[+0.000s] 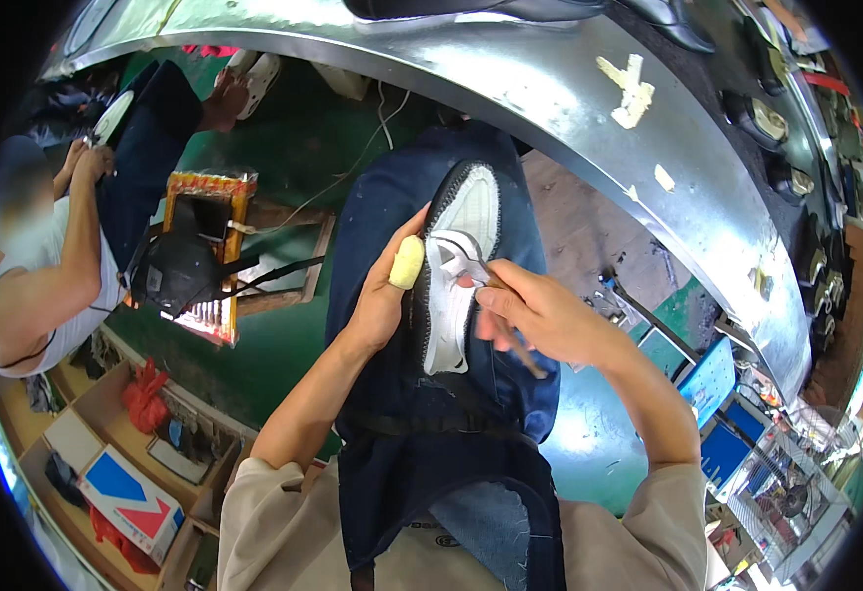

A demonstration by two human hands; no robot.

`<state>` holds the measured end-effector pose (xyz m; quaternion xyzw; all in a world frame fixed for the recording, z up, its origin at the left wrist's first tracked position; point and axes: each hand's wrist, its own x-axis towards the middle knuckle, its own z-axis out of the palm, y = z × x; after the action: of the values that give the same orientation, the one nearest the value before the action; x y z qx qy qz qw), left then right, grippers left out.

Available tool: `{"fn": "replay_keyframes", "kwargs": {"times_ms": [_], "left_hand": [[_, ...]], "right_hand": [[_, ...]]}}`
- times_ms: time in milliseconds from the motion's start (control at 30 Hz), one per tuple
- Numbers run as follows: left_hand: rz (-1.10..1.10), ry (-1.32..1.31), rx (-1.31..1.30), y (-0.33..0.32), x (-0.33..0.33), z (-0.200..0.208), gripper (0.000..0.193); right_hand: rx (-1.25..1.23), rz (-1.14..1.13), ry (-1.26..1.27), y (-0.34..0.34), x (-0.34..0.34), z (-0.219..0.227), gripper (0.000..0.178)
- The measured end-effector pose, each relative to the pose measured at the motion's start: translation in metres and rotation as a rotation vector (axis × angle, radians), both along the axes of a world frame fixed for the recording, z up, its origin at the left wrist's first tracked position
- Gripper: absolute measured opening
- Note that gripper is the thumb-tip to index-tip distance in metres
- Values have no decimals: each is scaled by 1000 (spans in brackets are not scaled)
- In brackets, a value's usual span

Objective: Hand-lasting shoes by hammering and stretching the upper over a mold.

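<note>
A long white-faced shoe piece [445, 325] with a dark, stitched-looking rim lies lengthwise on my lap, over a dark blue apron [372, 246]. My left hand [384, 295] grips its left edge, the thumb wrapped in a yellow cover [407, 262]. Across the middle of the white face a pale strip [459, 244] stands up in a curl. My right hand [525, 313] is closed around a thin brown stick-like tool [528, 357], whose lower end sticks out below the fingers. The tool's front end meets the strip, though its exact shape is hidden there.
A curved metal bench [550, 74] with dark shoes runs across the top and right. At left sits a co-worker [67, 236] holding a shoe. Between us stand a wooden stool [294, 256] and a black bag [175, 271]. Wooden bins [106, 394] fill the lower left; a wire-caged fan [786, 497] is lower right.
</note>
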<state>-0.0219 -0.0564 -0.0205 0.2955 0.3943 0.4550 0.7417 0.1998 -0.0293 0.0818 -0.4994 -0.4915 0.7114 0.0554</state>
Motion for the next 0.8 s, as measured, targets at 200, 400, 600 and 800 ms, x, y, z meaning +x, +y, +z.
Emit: {"fn": "replay_keyframes", "kwargs": {"times_ms": [200, 400, 600, 800], "left_hand": [[-7, -148, -179, 0, 11, 19, 62], [43, 479, 11, -17, 11, -10, 50], [-18, 735, 362, 6, 12, 5, 35], [-41, 683, 363, 10, 15, 6, 48]], "right_hand": [[354, -234, -139, -64, -26, -40, 25], [-62, -539, 143, -78, -54, -42, 31], [99, -194, -116, -40, -11, 3, 29], [992, 300, -594, -12, 5, 27, 23]]}}
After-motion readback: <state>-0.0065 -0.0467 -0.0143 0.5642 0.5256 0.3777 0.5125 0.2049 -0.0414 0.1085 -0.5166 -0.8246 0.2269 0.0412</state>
